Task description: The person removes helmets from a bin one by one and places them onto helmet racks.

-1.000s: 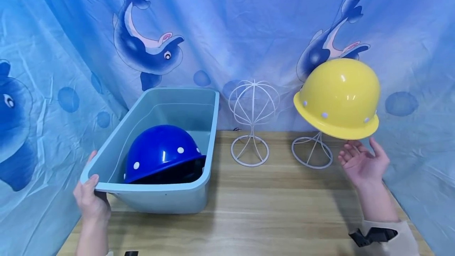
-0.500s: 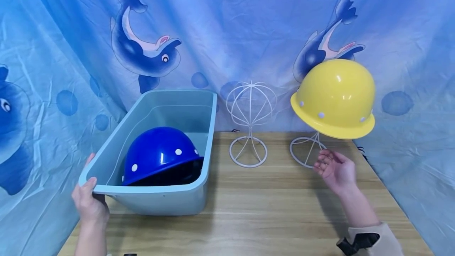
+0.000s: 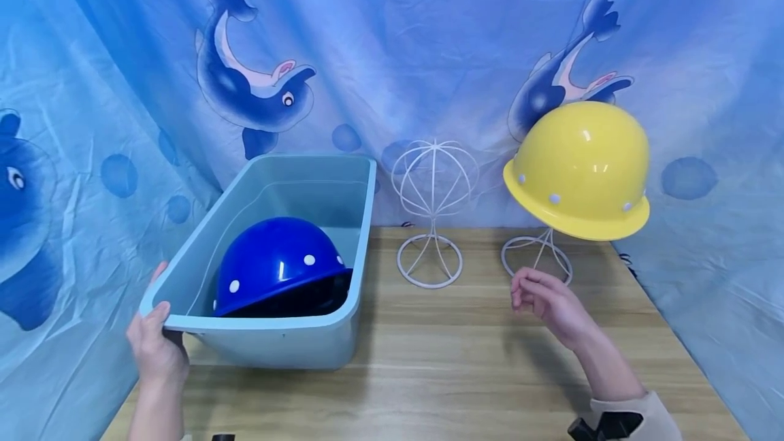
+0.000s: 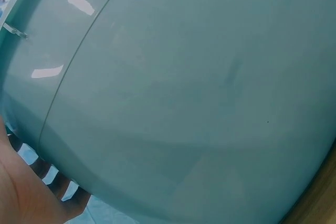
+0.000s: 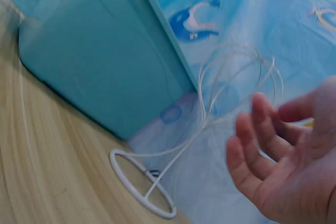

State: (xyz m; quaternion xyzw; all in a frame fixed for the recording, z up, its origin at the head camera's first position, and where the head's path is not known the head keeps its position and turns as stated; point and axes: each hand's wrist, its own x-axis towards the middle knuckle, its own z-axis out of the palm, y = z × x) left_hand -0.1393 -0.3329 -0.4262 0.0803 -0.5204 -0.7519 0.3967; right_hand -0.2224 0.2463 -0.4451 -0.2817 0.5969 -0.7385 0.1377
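At the near left corner of a teal plastic tub [image 3: 269, 342], my left hand [image 3: 158, 346] grips the rim, thumb on top. In the left wrist view the tub's outer wall [image 4: 199, 98] fills most of the picture. Inside the tub lies a tilted blue hard hat [image 3: 278, 260] with white rivets. My right hand [image 3: 554, 305] hovers above the table, fingers loosely bent, holding nothing. It is nearest to the right stand's ring base [image 3: 517, 245]. On that stand sits a yellow hard hat [image 3: 584, 169], slightly tilted. To its left stands a bare white wire hat stand [image 3: 433, 213].
A wooden table [image 3: 441, 366] bears the tub and both stands. Blue curtains [image 3: 429, 39] printed with dolphins hang behind and at both sides, close to the table's edges.
My right hand has moved left and slightly down, away from below the yellow hard hat, and its fingers have bent more. The left hand keeps its grip on the tub.
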